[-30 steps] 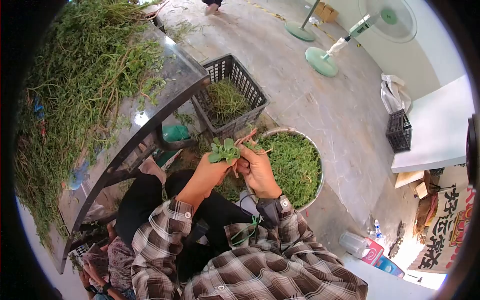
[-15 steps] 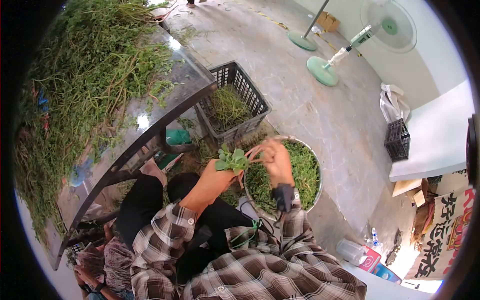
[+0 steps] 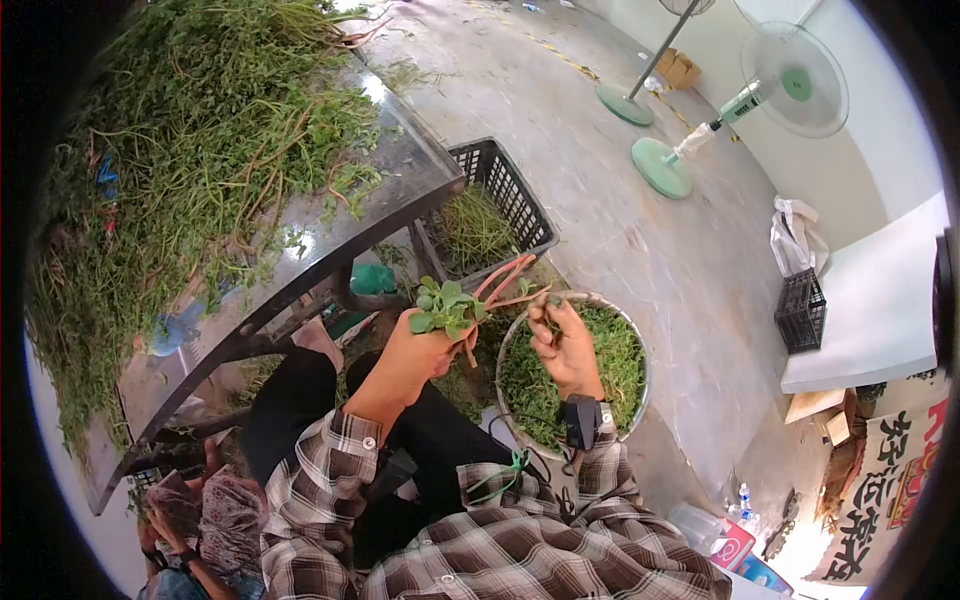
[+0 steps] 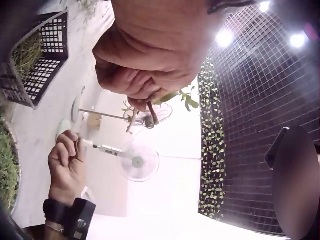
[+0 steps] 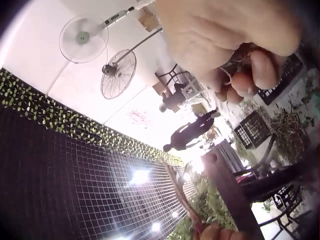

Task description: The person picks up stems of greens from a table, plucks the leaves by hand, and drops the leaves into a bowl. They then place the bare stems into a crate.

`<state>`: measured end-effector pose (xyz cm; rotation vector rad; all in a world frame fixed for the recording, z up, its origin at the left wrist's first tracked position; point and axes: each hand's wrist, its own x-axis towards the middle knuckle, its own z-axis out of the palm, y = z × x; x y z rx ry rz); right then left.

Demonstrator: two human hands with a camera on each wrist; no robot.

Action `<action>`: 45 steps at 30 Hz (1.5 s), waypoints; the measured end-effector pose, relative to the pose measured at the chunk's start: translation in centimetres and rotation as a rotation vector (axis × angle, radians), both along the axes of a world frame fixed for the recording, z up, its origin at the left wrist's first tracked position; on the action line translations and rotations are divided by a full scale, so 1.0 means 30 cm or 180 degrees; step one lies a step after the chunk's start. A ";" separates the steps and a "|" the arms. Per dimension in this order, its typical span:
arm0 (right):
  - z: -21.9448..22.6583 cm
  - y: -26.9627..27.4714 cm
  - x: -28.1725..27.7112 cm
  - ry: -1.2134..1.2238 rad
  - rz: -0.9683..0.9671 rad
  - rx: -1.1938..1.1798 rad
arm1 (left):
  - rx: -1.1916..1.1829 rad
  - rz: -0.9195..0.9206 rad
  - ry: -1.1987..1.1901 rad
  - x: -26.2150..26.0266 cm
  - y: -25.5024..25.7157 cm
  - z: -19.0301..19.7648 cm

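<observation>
My left hand [image 3: 405,358] grips a small bunch of green plants [image 3: 445,310], rounded leaves on one side and bare pinkish stems [image 3: 508,275] poking out toward the right. In the left wrist view, cut stem ends [image 4: 151,113] show below the curled fingers. Just right of the stems, my right hand [image 3: 568,355] is raised over a round metal-rimmed tub [image 3: 646,365] of picked greens [image 3: 610,385]. Its fingertips pinch a small plant piece, mostly hidden by the fingers in the right wrist view.
A dark table [image 3: 415,165] bears a large heap of plants [image 3: 230,130] at left. Beyond the tub stands a black plastic crate [image 3: 515,195] with stems in it. Another person [image 3: 225,510] sits at lower left. Standing fans [image 3: 662,165] are at the far wall.
My right hand pulled away from the bunch to the right, then lowered slightly over the tub. My left hand keeps its hold, and the pink stems now stick out freely.
</observation>
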<state>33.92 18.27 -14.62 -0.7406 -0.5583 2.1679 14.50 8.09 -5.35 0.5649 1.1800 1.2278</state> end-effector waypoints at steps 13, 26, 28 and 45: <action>0.142 -0.006 -0.132 -0.0333 -0.0195 0.0572 | 0.0508 0.0005 0.0355 0.027 -0.012 -0.064; -0.098 0.049 0.043 -0.0118 -0.0630 -0.0238 | 0.0557 0.0909 0.0023 -0.122 -0.014 0.020; -0.088 0.025 0.012 -0.0270 -0.0378 -0.0181 | 0.0577 0.0960 0.0021 -0.135 -0.025 0.059; 0.398 0.081 -0.563 0.0565 0.0593 0.0989 | 0.1235 0.1874 -0.0336 -0.220 -0.077 0.125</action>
